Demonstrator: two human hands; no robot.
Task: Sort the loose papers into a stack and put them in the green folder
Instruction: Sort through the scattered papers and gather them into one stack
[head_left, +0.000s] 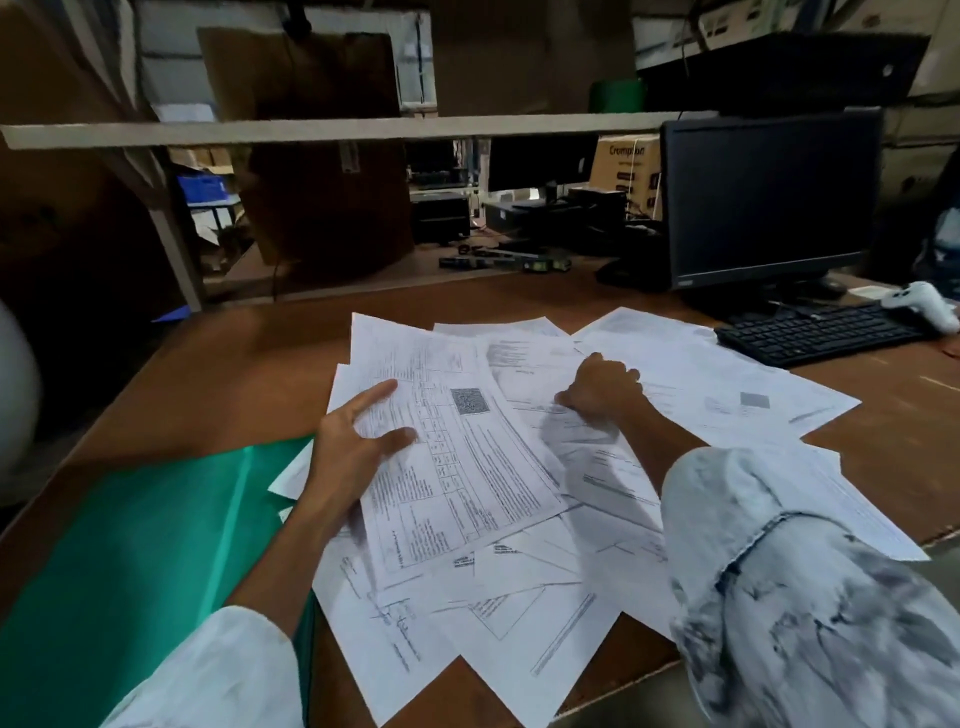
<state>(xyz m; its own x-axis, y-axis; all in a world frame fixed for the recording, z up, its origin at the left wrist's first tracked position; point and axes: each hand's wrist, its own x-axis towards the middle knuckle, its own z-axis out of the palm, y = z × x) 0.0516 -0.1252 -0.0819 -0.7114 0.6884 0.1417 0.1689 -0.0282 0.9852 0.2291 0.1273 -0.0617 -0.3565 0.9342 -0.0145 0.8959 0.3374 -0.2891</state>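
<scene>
Green folder lies open and flat at the left of the brown surface, partly under my left forearm. Only a couple of sheet corners lap over its right edge. My left grip holds the QR-code sheet by its left edge, narrow: thumb and forefinger lie on top, the other fingers are hidden. My right grip is curled, knuckles up, fingertips down on the loose papers toward the heap's far side; whether it pinches a sheet I cannot tell. The papers fan out unstacked just right of the folder, reaching near the keyboard.
</scene>
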